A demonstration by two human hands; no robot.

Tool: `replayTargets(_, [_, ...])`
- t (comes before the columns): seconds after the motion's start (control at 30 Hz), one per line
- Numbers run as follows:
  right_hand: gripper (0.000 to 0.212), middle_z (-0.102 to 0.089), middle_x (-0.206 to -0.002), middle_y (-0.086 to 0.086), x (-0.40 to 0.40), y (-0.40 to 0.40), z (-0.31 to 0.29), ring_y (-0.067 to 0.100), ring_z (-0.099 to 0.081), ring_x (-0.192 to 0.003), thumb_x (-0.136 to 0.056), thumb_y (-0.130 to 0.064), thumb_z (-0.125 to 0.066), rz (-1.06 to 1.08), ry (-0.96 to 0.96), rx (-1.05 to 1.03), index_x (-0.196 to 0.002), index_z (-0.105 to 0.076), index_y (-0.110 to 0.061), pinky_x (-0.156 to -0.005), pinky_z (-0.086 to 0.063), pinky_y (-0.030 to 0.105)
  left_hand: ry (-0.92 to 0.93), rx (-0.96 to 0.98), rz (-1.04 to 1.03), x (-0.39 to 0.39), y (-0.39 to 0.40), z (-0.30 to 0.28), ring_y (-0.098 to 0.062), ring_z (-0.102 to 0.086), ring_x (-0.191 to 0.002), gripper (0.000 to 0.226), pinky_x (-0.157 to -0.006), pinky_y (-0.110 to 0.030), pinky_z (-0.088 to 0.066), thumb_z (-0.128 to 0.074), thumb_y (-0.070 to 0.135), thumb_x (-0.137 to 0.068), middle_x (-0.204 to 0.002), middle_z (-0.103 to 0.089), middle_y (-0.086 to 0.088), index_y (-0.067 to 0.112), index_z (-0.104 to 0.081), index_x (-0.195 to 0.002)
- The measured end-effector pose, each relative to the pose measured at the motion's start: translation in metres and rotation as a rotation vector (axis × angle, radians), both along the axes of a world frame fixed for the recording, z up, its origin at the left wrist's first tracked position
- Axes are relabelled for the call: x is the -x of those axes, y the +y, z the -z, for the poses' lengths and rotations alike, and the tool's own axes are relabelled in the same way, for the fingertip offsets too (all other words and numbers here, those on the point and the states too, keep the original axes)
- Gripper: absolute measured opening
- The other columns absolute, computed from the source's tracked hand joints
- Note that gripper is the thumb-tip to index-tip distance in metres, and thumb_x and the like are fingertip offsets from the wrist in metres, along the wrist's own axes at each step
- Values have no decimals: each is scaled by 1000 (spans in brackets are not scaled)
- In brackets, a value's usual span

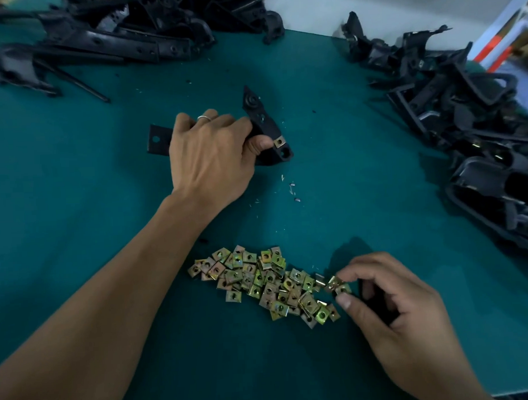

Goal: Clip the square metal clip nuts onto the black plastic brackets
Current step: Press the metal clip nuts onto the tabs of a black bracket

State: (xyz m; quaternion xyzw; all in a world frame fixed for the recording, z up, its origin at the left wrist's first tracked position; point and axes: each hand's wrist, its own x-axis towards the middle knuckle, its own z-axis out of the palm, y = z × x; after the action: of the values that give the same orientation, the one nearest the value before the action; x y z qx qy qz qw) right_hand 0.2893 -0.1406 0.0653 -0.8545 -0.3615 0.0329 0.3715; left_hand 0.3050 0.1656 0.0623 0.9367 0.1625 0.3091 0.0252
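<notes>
Left hand (208, 154): curled round the black bracket (261, 125) in the middle of the green table (77, 206), steadying it; one clip nut (280, 142) already sits on its near end.
Right hand (389, 297): fingertips pinching a loose nut (337, 284) at the right edge of the nut pile (265, 283), near side.
Tip: take one nut only, open side toward the bracket edge, hole lined up.
Brackets heaped: far left (107, 34), right (469, 118).

Metal shavings (292, 188) lie on a teal tabletop (76, 182).
</notes>
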Motion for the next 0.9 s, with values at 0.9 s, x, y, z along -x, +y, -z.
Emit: replayTargets(0.9, [31,-61,-85,10,-54,39,-9,14,-51,-65,-90,-3,-48,138,1021,-780,-94,-78,2,-58,-47,20,-34,8,44,-1,2,2,-32,-56,-75,56,-73,-41,-32,-28,58,-103,-71,-62,-4,16,-54,-76])
